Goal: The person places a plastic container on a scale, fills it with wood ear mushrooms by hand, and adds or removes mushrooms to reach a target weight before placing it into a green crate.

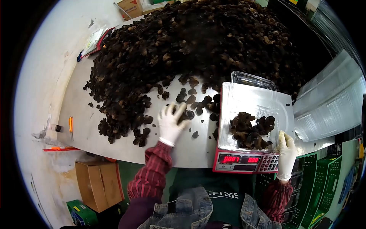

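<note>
My left hand [171, 124], in a white glove, reaches over the steel table with its fingers spread, just beside a few loose dark wood ear mushrooms [189, 114]. At the right, my gloved right hand [286, 152] has its fingers closed at the edge of a clear plastic box [275, 121]. That box rests on the scale [224, 133], its lid [253, 79] folded back at the far side. Inside lie several brown-black wood ear mushrooms [244, 128]. Red digits on the scale's display [231, 159] read 0.087.
A large heap of wood ear mushrooms [183, 42] covers the back of the table [87, 129]. Stacked clear plastic lids or boxes [329, 103] stand at the right. An orange knife-like tool [71, 126] lies left. Below are a cardboard box [99, 183] and green crates [324, 179].
</note>
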### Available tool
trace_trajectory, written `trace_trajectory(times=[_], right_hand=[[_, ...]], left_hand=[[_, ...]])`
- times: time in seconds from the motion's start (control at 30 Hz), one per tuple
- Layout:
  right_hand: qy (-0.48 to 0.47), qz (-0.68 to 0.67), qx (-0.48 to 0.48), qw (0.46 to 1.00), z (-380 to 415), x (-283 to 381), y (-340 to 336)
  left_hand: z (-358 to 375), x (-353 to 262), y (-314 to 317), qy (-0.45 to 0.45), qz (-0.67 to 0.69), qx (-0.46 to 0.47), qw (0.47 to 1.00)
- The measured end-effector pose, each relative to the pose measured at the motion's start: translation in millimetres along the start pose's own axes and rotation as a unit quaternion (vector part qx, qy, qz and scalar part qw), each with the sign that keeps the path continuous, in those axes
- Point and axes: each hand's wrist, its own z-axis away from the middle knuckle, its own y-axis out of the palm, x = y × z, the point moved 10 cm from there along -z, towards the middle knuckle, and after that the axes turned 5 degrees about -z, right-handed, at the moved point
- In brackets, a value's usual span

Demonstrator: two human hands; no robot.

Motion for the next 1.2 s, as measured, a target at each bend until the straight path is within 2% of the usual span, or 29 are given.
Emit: trace_trajectory(times=[0.13, 0.23, 0.3, 0.37, 0.43, 0.5, 0.57, 0.6, 0.63, 0.67, 0.7, 0.77, 0.83, 0.9, 0.97, 1.03, 1.1, 1.17, 1.2], right_hand=[[-0.009, 0.011, -0.002, 1.0, 0.5, -3.0, -0.7], [-0.012, 0.019, 0.001, 1.0, 2.5, 1.0, 0.9], [-0.012, 0.016, 0.006, 1.0, 2.7, 2.0, 1.9], [-0.006, 0.018, 0.016, 1.0, 5.2, 6.8, 1.1], [-0.012, -0.003, 0.002, 1.0, 4.8, 3.0, -1.9], [-0.039, 0.024, 0.001, 0.999, 4.4, 3.0, -2.3], [-0.044, 0.08, 0.014, 0.996, 3.6, 1.3, -1.4], [-0.034, 0.065, 0.016, 0.997, 4.1, 2.8, 1.1], [-0.069, 0.079, 0.019, 0.994, 3.2, 4.6, 2.6], [-0.052, 0.065, 0.038, 0.996, 2.7, 1.5, 5.0], [-0.034, 0.051, 0.057, 0.996, 3.0, -0.8, 8.8], [-0.05, 0.038, 0.047, 0.997, 3.3, 6.6, 8.2], [-0.075, 0.075, 0.038, 0.994, 2.0, 11.0, 8.6], [-0.102, 0.051, 0.034, 0.993, 3.7, 22.1, 11.1], [-0.114, 0.076, 0.036, 0.99, 5.4, 33.2, 14.7], [-0.206, 0.113, 0.022, 0.972, 2.0, 28.8, 14.2], [-0.194, 0.121, 0.031, 0.973, 3.5, 36.2, 12.2], [-0.246, 0.123, 0.016, 0.961, 1.0, 30.6, 7.8], [-0.235, 0.112, 0.002, 0.966, -2.6, 21.3, 5.3]], left_hand=[[-4.4, -67.8, 9.7, 0.086, 0.081, 0.011, 0.993], [-37.1, -98.8, 9.7, 0.153, 0.035, -0.008, 0.988], [-49.2, -109.2, 38.8, 0.184, -0.007, 0.058, 0.981], [-48.1, -112.2, 37.6, 0.2, 0.008, 0.041, 0.979], [-34.6, -106.3, 27.0, 0.218, 0.057, -0.024, 0.974], [-26.9, -87.4, 28.5, 0.211, 0.052, -0.01, 0.976], [-29.7, -60.2, 28.2, 0.197, 0.067, -0.043, 0.977], [-35.7, -47.6, 21.2, 0.159, 0.113, -0.066, 0.979], [-42.0, -35.9, 16.2, 0.12, 0.157, -0.089, 0.976], [-53.0, -30.2, 7.9, 0.07, 0.209, -0.084, 0.972], [-59.3, -32.8, -3.3, 0.061, 0.251, -0.082, 0.963], [-70.9, -79.2, -52.0, 0.079, 0.343, -0.066, 0.934], [-67.6, -148.8, -106.7, 0.181, 0.366, -0.077, 0.91], [-51.8, -224.0, -139.2, 0.355, 0.305, -0.065, 0.881], [-32.6, -273.9, -114.6, 0.453, 0.32, 0.045, 0.831], [-19.3, -297.8, -74.6, 0.478, 0.275, 0.101, 0.828], [-21.0, -302.0, -74.3, 0.474, 0.248, 0.124, 0.836], [-26.5, -293.8, -87.9, 0.461, 0.291, 0.086, 0.834], [-28.0, -289.5, -95.9, 0.463, 0.294, 0.065, 0.834]])
